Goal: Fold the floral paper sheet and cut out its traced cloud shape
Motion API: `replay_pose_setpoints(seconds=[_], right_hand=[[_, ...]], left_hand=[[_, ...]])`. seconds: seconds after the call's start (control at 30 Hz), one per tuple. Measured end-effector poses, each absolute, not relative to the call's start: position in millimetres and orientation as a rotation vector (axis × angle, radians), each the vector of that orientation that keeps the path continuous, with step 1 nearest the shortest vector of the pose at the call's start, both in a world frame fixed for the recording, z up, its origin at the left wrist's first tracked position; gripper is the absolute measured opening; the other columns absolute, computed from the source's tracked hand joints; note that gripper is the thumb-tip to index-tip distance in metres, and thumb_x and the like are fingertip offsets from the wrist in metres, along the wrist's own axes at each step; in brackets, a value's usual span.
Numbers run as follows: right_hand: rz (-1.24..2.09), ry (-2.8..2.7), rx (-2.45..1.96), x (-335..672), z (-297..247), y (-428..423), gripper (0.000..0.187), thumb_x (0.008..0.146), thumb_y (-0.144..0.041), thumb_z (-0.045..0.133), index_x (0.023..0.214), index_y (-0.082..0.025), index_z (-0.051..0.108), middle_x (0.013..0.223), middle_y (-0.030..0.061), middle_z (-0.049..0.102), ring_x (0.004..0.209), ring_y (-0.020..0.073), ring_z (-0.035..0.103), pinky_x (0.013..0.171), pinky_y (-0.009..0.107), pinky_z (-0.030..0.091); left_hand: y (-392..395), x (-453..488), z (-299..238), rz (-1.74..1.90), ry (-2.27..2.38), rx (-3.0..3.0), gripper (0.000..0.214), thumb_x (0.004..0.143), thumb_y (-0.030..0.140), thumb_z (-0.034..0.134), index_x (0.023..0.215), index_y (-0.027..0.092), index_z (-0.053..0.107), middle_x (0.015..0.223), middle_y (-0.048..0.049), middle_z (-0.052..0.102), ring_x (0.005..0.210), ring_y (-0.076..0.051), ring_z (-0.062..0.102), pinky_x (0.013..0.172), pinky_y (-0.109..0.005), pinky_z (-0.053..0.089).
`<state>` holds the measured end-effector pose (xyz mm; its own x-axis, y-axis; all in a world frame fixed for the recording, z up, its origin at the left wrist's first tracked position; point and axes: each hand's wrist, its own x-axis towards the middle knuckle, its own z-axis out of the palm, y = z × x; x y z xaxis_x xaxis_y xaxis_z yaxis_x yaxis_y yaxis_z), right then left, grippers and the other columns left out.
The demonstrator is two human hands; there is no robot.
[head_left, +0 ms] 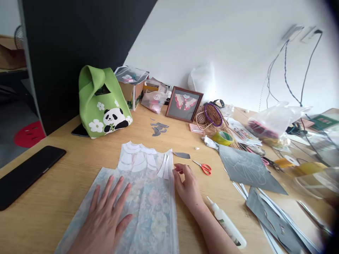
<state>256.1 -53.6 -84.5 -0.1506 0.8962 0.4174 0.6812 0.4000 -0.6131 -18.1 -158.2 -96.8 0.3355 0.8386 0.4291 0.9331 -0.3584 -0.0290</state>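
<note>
I judged the floral fabric [153, 204] was being steadied on the worktop [74, 176], the left hand [103, 215] spread over it, the right hand [189, 187] curled at its edge, fingers perhaps pinching, I couldn't tell, the next move calling for undisturbed white cut-outs [139, 162].

left hand [103, 215] flat on floral fabric [155, 208], right hand [188, 187] at edge
</note>
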Motion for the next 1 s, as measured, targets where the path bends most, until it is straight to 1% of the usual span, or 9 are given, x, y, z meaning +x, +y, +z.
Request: replay_pose_setpoints(seconds=[0.07, 0.17, 0.33, 0.43, 0.53, 1.0], right_hand=[[0.315, -1.974, -1.3, 256, -85, -55, 0.013, 0.095, -0.02, 0.047, 0.104, -0.019, 0.057, 0.091, 0.0069, 0.062, 0.09, 0.0222, 0.055, 0.077, 0.036, 0.048], [0.274, -2.037, -1.258, 253, -85, -55, 0.013, 0.095, -0.015, 0.048, 0.101, -0.018, 0.058, 0.093, 0.0075, 0.062, 0.093, 0.0226, 0.052, 0.08, 0.037, 0.047], [0.271, -2.128, -1.246, 247, -84, -53, 0.012, 0.095, -0.017, 0.053, 0.104, -0.017, 0.059, 0.096, 0.0087, 0.061, 0.094, 0.0237, 0.05, 0.081, 0.039, 0.047], [0.264, -2.181, -1.255, 246, -85, -52, 0.017, 0.093, -0.022, 0.059, 0.109, -0.017, 0.059, 0.1, 0.0094, 0.06, 0.095, 0.0248, 0.05, 0.082, 0.04, 0.047], [0.272, -2.216, -1.255, 246, -85, -52, 0.023, 0.092, -0.025, 0.061, 0.114, -0.018, 0.058, 0.104, 0.0099, 0.06, 0.097, 0.0252, 0.05, 0.083, 0.041, 0.048], [0.212, -2.253, -1.266, 245, -86, -54, 0.027, 0.094, -0.026, 0.058, 0.119, -0.019, 0.057, 0.106, 0.0119, 0.059, 0.096, 0.0263, 0.052, 0.08, 0.044, 0.051]], left_hand=[[-159, -21, -101, -0.465, -1.562, -2.35, 0.065, 0.09, 0.049, 0.049, 0.146, 0.018, 0.039, 0.154, -0.0126, 0.038, 0.144, -0.036, 0.026, 0.112, -0.055, 0.02], [-160, -23, -105, -0.416, -1.492, -2.384, 0.067, 0.088, 0.054, 0.051, 0.144, 0.019, 0.043, 0.151, -0.0129, 0.043, 0.141, -0.036, 0.032, 0.111, -0.054, 0.021], [-159, -22, -105, -0.394, -1.473, -2.392, 0.066, 0.085, 0.058, 0.053, 0.139, 0.019, 0.05, 0.147, -0.0137, 0.047, 0.137, -0.037, 0.037, 0.109, -0.055, 0.024], [-159, -21, -104, -0.391, -1.485, -2.394, 0.066, 0.085, 0.058, 0.053, 0.139, 0.02, 0.05, 0.147, -0.0133, 0.048, 0.136, -0.037, 0.038, 0.108, -0.055, 0.025], [-158, -21, -104, -0.39, -1.491, -2.396, 0.066, 0.085, 0.057, 0.053, 0.14, 0.02, 0.049, 0.147, -0.0137, 0.048, 0.136, -0.038, 0.038, 0.108, -0.056, 0.025], [-160, -22, -103, -0.386, -1.501, -2.394, 0.066, 0.086, 0.055, 0.053, 0.141, 0.019, 0.048, 0.148, -0.0143, 0.046, 0.137, -0.038, 0.037, 0.109, -0.057, 0.025]])
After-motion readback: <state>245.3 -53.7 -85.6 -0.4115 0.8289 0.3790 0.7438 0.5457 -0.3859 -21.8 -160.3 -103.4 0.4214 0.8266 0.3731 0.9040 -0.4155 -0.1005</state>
